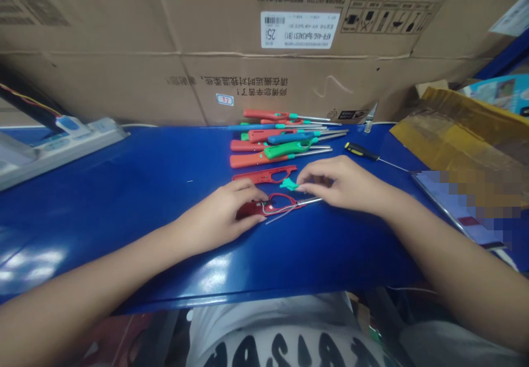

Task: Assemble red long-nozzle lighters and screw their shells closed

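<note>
Green piece sits pinched in the right hand — fingers curled.

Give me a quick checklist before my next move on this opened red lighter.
1. Opened red lighter steadied: ok, the left hand holds its handle.
2. Green piece secure: ok, pinched in the fingertips of the right hand.
3. Thin strand tucked in: not ok, one end sticks out over the table's near side.
4. Inner parts seated: cannot tell, the left fingers cover some.
5. Loose red shell half close by: ok, lying just beyond the opened lighter.
6. Screwdriver out of the way: ok, beyond the right hand.
</note>
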`<state>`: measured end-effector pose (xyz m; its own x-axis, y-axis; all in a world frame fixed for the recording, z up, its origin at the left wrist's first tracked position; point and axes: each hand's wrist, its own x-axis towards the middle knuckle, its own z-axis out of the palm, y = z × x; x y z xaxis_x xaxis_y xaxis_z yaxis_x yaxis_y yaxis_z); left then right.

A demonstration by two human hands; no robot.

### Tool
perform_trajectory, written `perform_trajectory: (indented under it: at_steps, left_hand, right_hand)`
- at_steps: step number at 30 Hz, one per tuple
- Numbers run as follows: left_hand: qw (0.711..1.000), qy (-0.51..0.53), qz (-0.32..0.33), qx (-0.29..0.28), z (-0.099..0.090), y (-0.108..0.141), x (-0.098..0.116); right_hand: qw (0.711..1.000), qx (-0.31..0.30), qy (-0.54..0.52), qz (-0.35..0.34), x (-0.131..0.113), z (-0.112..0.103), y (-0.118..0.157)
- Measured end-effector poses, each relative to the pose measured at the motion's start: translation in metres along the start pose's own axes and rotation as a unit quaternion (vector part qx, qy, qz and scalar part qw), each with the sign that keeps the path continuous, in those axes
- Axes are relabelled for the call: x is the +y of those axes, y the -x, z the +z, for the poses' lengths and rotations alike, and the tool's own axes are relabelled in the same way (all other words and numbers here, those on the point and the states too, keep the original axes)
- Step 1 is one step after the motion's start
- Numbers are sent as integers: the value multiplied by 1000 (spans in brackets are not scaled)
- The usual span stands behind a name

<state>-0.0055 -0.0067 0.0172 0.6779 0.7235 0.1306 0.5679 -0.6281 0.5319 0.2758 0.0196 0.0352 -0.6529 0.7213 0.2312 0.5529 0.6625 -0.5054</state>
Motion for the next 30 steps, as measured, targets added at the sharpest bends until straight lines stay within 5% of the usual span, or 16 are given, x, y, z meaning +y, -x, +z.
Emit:
perform_trajectory:
  at_steps: [7, 17, 25, 30]
  left_hand:
    - [999, 26, -14, 16, 3, 0, 4]
    - [999, 43, -21, 22, 5, -1, 3]
    - [998, 52, -32, 19, 3, -2, 4]
    - [997, 59, -43, 22, 4, -3, 5]
  right_hand:
    - [992, -96, 79, -35, -18, 15, 2]
    - [995, -68, 39, -65, -8, 28, -1]
    - [974, -52, 167, -142, -11, 33, 2]
    - [977, -45, 159, -134, -12, 34, 3]
